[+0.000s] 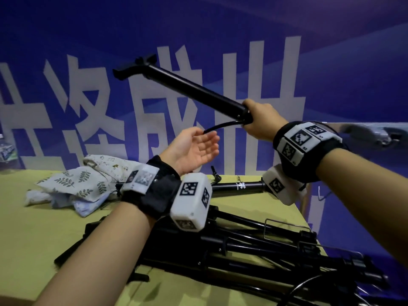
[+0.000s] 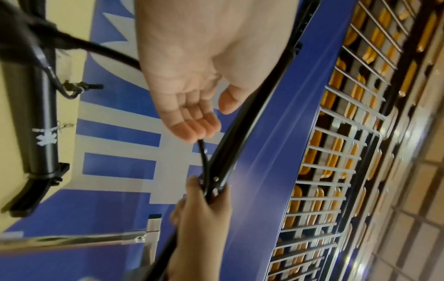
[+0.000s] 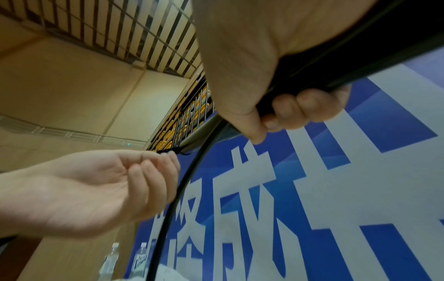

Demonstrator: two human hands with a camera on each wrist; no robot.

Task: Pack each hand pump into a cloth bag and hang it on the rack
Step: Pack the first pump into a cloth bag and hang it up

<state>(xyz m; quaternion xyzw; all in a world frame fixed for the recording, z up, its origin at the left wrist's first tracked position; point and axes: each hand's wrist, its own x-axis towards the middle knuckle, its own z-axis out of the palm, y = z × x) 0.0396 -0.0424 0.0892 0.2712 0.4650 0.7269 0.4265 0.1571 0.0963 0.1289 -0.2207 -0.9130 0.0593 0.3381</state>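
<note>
Gripping the base end of the pump [image 1: 189, 89], the right hand [image 1: 260, 120] holds it high above the table [image 1: 33, 228]. The left hand [image 1: 194, 149], fingers loose, touches the hose [image 1: 220, 127]. I think the hose may slip and catch outside the cloth bags [image 1: 88, 182] at the table's back edge.

This looks like an indoor sports hall or arena. Rows of orange seats [image 2: 336, 144] rise in tiers behind a metal railing [image 2: 348, 117], as in spectator stands. A large blue banner [image 1: 220, 40] with big white Chinese characters hangs as a backdrop behind a table under a yellow-green cloth [image 1: 33, 228]. High plain beige walls [image 3: 72, 76] and a slatted ceiling [image 3: 120, 28] show in the right wrist view. Water bottles [image 3: 140, 260] stand at the foot of the banner.
</note>
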